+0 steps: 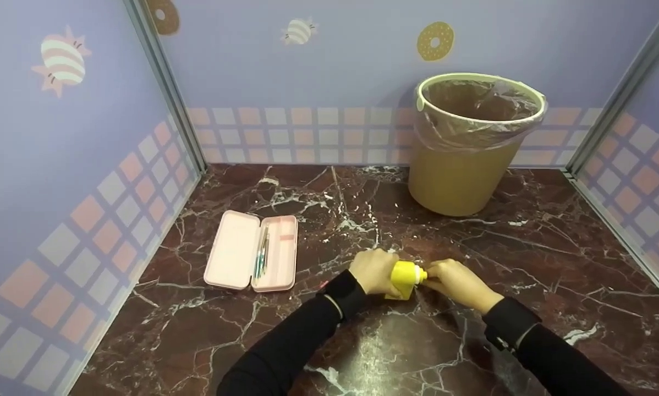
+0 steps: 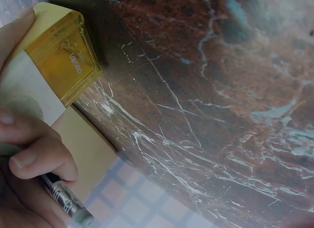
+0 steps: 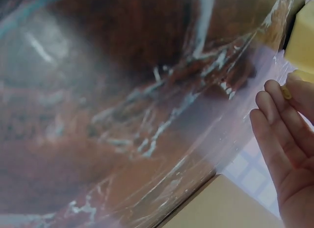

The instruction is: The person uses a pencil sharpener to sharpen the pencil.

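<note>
My left hand (image 1: 374,269) grips a yellow crank pencil sharpener (image 1: 404,279) close over the dark marbled table. In the left wrist view, its see-through yellow shavings drawer (image 2: 66,56) and white face show. Under the curled fingers of that same hand runs a pencil (image 2: 68,201), its metal band and greenish eraser end sticking out. From the other side, my right hand (image 1: 461,283) pinches the small yellow crank knob (image 3: 286,92) between thumb and fingertips. The pencil's point end is hidden.
To the left lies an open pale pink pencil case (image 1: 230,250) with several pencils (image 1: 262,253) inside. A tall bin (image 1: 456,181) with a clear plastic liner stands at the back right. Small pale scraps (image 1: 372,214) dot the table. Patterned walls close the back and sides.
</note>
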Demonstrator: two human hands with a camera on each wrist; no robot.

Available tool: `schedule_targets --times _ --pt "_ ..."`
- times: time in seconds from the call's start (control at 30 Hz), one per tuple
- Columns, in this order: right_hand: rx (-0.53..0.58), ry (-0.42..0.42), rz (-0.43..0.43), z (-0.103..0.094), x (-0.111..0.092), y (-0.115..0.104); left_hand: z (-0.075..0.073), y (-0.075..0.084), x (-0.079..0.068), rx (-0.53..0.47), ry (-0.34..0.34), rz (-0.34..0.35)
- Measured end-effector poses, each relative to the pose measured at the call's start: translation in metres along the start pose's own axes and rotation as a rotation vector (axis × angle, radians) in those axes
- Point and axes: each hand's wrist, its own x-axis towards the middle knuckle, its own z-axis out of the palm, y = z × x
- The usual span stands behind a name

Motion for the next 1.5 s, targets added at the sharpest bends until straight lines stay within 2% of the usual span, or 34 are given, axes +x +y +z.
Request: schedule_targets --times 0.23,0.47,0.63,0.93,1.2,1.5 --pt "0.019 0.006 -0.009 0.005 -0.011 -0.006 0.002 0.001 -0.001 -0.010 0.004 -0.010" --pt "0.035 0.000 -0.092 0.007 -0.021 -0.013 0.004 0.001 -0.002 -0.006 0.009 -0.023" --pt "0.045 -0.006 -0.099 0.003 -0.027 -0.019 0.003 0.002 -0.002 -0.014 -0.002 -0.015" --pt "-0.017 0.000 -0.130 -0.010 -0.032 -0.034 0.003 0.001 -0.002 -0.024 -0.003 -0.029" --pt "-0.058 0.016 -0.154 -0.014 -0.033 -0.038 0.000 0.001 -0.002 -0.037 -0.012 -0.006" --pt "-0.088 0.083 -0.199 -0.017 -0.034 -0.039 -0.006 0.003 -0.003 -0.027 -0.038 -0.022"
